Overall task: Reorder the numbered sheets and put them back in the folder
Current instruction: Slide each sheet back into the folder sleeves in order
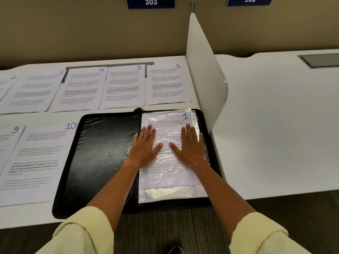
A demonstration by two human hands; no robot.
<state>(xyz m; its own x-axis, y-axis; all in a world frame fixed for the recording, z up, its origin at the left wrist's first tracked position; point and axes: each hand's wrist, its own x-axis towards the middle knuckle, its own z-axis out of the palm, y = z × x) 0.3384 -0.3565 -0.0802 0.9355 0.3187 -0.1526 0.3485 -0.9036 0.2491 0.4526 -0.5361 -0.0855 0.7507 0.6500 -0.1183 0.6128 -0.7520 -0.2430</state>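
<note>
Sheet 1 (170,180) lies inside a clear plastic sleeve (172,194) on the right half of the open black folder (102,153), directly under both palms. The left hand (145,146) and right hand (190,145) press flat on it, fingers straight and slightly spread, thumbs almost meeting. That looks like the only page filed so far. Beyond the fingertips lie sheets 2 to 6 (sheet 4 (82,87), for one); left of the thumbs, sheet 9 (7,143) and sheet 10 (34,158). Sheets 7 and 8 are out of view, and sheet 2 (7,83) is cropped.
</note>
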